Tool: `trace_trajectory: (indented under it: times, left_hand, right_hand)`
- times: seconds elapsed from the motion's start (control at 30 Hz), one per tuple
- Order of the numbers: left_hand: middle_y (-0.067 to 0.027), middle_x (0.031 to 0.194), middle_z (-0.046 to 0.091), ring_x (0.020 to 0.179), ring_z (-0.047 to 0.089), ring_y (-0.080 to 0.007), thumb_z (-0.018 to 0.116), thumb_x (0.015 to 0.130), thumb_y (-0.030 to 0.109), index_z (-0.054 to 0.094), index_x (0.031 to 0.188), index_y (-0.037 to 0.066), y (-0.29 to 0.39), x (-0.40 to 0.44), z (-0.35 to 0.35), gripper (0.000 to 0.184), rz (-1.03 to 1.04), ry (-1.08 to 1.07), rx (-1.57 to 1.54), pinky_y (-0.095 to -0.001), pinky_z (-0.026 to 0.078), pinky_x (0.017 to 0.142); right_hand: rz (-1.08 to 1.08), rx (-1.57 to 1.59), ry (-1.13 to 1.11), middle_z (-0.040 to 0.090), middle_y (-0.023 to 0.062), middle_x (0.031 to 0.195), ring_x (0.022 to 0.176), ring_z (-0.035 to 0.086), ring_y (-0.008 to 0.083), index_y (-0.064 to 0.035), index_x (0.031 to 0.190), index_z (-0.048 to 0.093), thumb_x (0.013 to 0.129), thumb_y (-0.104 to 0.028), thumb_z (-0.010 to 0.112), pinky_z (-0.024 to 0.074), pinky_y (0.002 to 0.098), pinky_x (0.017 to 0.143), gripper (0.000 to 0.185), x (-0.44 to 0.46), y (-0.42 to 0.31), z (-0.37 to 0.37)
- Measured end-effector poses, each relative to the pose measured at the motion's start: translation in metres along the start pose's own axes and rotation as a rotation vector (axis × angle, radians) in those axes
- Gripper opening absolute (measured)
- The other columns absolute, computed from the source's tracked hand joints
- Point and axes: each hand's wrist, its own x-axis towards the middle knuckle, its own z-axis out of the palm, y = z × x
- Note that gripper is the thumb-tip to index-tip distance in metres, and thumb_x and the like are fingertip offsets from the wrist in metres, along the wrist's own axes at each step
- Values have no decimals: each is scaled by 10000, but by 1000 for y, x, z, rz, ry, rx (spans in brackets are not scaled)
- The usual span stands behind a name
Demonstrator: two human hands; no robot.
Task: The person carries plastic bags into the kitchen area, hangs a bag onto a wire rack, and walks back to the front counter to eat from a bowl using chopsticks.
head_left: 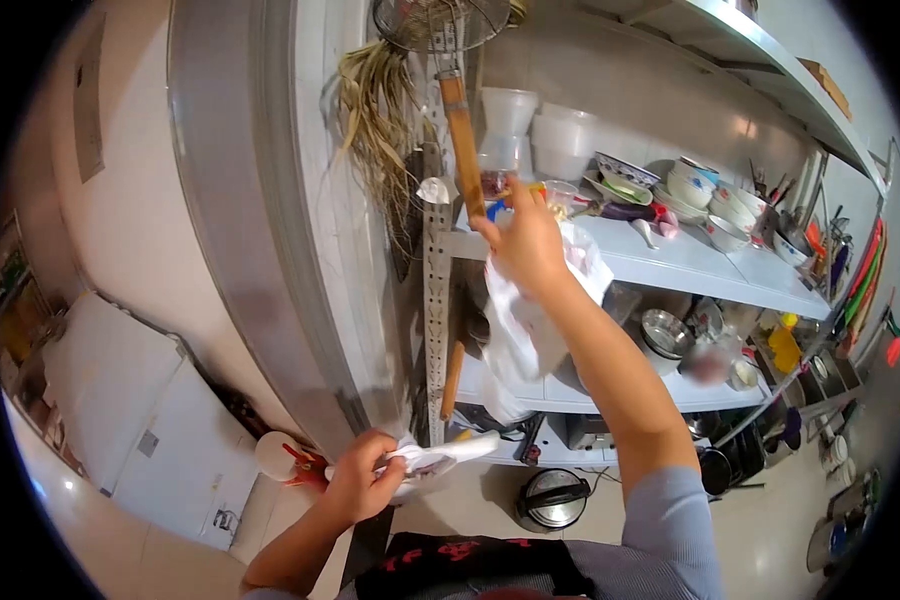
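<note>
Left hand (365, 480): thumb and fingers pinched on a white plastic bag (460, 452), low, at the foot of the shelving; the bag trails off to the right of the fingers, something darker showing through – can't tell what. Right hand (530, 240): raised at the shelf edge, thumb by the lower end of a wooden handle (463, 145), a hanging bag (518, 335) right under the palm. Finger contact hidden, so can't tell whether it grips bag or handle.

Handling, judged: both bags thin, soft, limp, a bit slippery; film light, real weight depends on contents. Best hold is the gathered neck or loops, not the belly – film could stretch or tear. The handle looks stiff and light; take it mid-length.

Further out: the handle belongs to a wire strainer (440, 20), hung beside dried stalks (375, 90) near the perforated upright (437, 300). On the middle shelf (670, 262): white tubs (565, 145), a dark purple vegetable (625, 211), a white spoon (645, 233), stacked bowls (732, 207). Metal bowl (667, 333) on the shelf below. Lidded cooker (554, 500) on the floor; white chest (160, 420) far left.
</note>
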Motion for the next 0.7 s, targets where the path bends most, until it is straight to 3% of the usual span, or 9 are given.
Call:
trace_trajectory:
  times: [0.1,0.2,0.23,0.33,0.4,0.43,0.53,0.63,0.7]
  left_hand:
    - [-162,773,530,684,552,-310,599,760,31,515,851,-1,-15,-23,-7,128,-14,129,62,-357,440,624]
    - [-140,756,526,689,543,-276,588,740,18,508,827,13,-7,-32,-10,118,-77,222,105,-351,433,626]
    - [-135,753,527,691,540,-270,586,737,15,508,825,15,-10,-39,-11,118,-113,246,97,-347,430,627]
    - [-122,753,531,691,528,-247,581,728,1,507,815,19,13,-45,-16,115,-143,304,189,-336,418,625]
    - [-120,759,533,681,523,-242,580,728,-5,507,818,19,22,-48,-19,118,-114,337,238,-337,417,619]
    - [-55,749,492,718,477,-100,501,779,-54,475,851,19,19,-49,-21,106,5,330,319,-244,412,545]
    - [-117,731,518,662,517,-242,560,738,-26,500,833,20,21,-50,-19,122,-104,429,161,-332,412,601]
    - [-123,731,507,651,511,-248,554,747,-30,497,829,19,29,-40,-25,112,-16,413,247,-334,406,584]
    - [-129,733,506,650,510,-254,557,750,-26,495,828,17,35,-30,-29,108,31,394,229,-339,404,580]
  right_hand:
    - [153,-32,0,536,218,1096,948,571,365,-7,1218,438,748,-300,711,471,417,782,618,35,4,40]
    - [280,2,-172,580,209,1028,923,590,353,-5,1104,479,736,-324,712,478,426,764,540,49,8,59]
    - [257,2,-218,627,188,906,857,617,341,-21,1004,491,750,-305,676,486,436,732,423,50,9,61]
    - [126,-26,-146,639,173,792,783,632,332,-26,978,497,767,-288,618,494,439,691,357,42,4,52]
    - [77,-62,-146,636,180,802,747,626,345,-33,988,509,775,-296,600,490,444,669,351,38,-1,30]
    - [50,-77,-140,635,183,807,729,623,352,-36,994,514,778,-300,591,487,446,658,349,39,-4,16]
    - [37,-37,-135,628,192,793,705,613,370,-26,971,532,779,-305,591,485,445,637,344,43,-10,-31]
    - [-81,35,-84,610,176,748,635,602,330,-14,992,545,780,-289,600,476,417,602,351,50,-15,-75]
    - [-125,122,-76,591,130,726,608,575,248,-7,1015,554,787,-277,607,462,369,578,357,64,-5,-91]
